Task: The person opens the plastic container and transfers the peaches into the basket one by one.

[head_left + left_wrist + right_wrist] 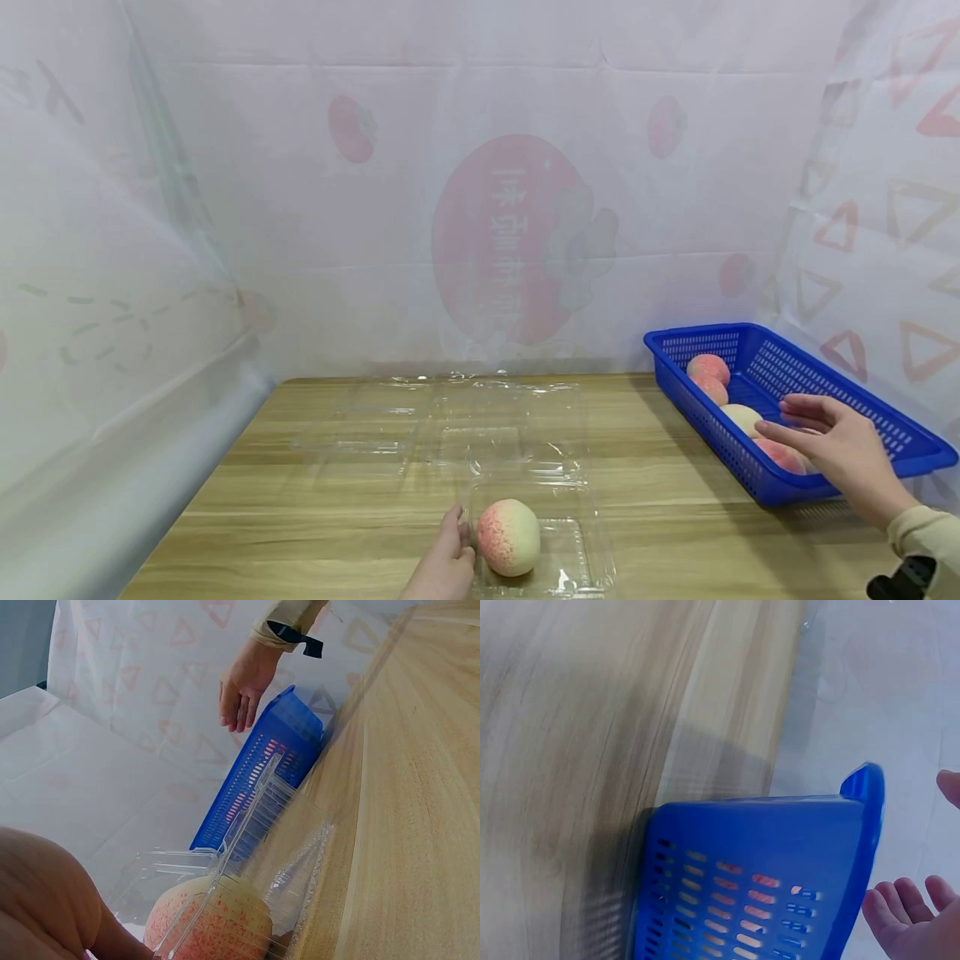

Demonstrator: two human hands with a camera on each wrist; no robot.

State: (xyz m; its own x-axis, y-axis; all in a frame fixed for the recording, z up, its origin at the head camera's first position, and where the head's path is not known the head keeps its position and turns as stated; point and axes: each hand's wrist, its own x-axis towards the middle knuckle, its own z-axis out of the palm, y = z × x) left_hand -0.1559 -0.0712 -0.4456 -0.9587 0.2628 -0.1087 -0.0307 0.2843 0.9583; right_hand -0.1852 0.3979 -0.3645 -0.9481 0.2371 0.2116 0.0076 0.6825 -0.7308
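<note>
A peach (508, 537), cream with a speckled red side, sits in an open clear plastic clamshell box (592, 575) at the front of the table. My left hand (444, 562) holds the box at its left rim, beside the peach. In the left wrist view the thumb side of that hand (45, 900) meets the box rim, while its other fingers are hidden. Over the near end of the blue basket (757, 492) hovers my right hand (847, 446), fingers spread and holding nothing. Several peaches (708, 367) lie along the basket's left side, partly hidden by that hand.
More clear plastic boxes (367, 446) stand behind and left of the peach, hard to make out against the wood. The basket is at the table's right side. A white printed sheet (300, 208) hangs behind the table and on both sides.
</note>
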